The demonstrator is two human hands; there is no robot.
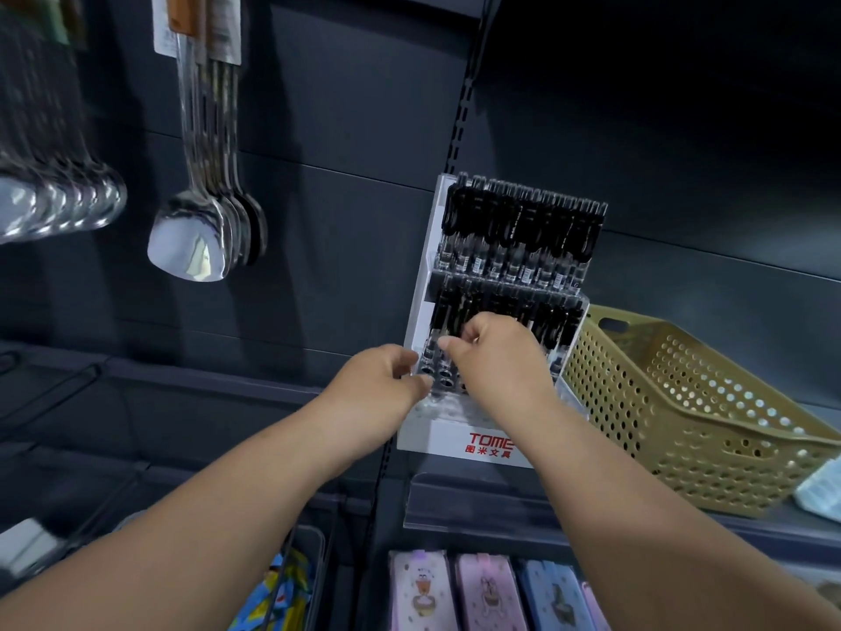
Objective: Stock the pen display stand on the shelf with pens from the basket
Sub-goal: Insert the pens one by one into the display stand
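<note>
Black pens [519, 230] fill the upper row of the pen display stand [448, 441]. My right hand [500, 357] covers much of the lower row, fingers curled and pinching one of the pens there. My left hand [382, 380] curls at the stand's left front corner; whether it grips, I cannot tell. Both hands reach up from below. The stand sits on the dark shelf [773, 532], with the tan perforated basket [682, 416] just beside it on the right, its floor hidden from me.

The perforated basket [682, 403] stands just right of the pen display stand [448, 441], blocking that side. Left of the stand, room is open as far as the hanging spoons [205, 230]. Above the stand it is open too. The left hand [387, 380] and right hand [496, 352] crowd its lower front.
</note>
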